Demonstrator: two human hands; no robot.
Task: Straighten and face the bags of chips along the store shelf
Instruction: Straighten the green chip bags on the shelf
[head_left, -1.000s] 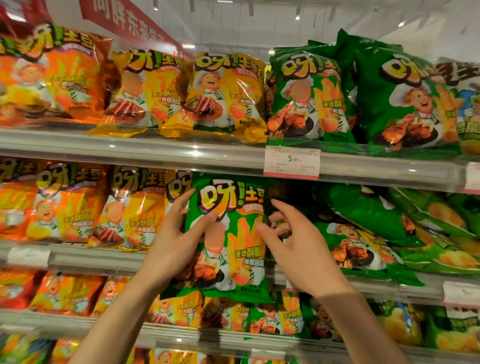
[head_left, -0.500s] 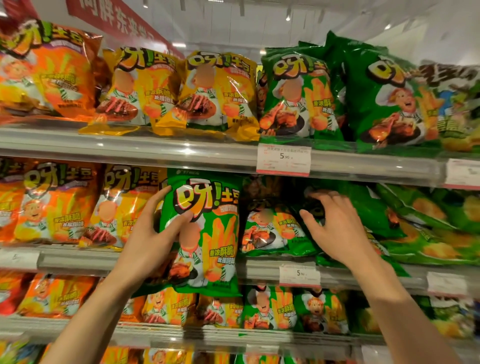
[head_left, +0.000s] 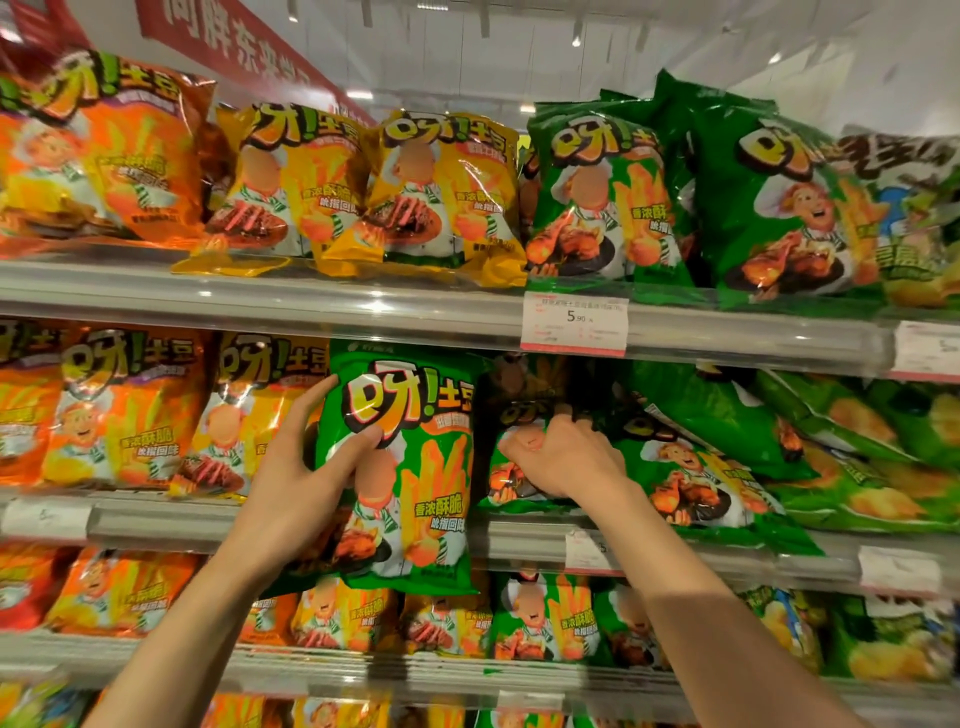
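Left hand (head_left: 306, 467): we are gripping the glossy green plastic chip bag (head_left: 410, 467), thumb across its front, fingers curled round its left edge.
Green bag: we are holding it upright, label facing us, long axis vertical, in front of the grey metal middle shelf (head_left: 171, 525).
Right hand (head_left: 561, 457): we are clutching the top of a second green chip bag (head_left: 519, 483) standing on that shelf, fingers bent over it.

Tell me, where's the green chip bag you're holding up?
In the head view, the green chip bag sits center, in the left hand, between yellow bags and the right hand.
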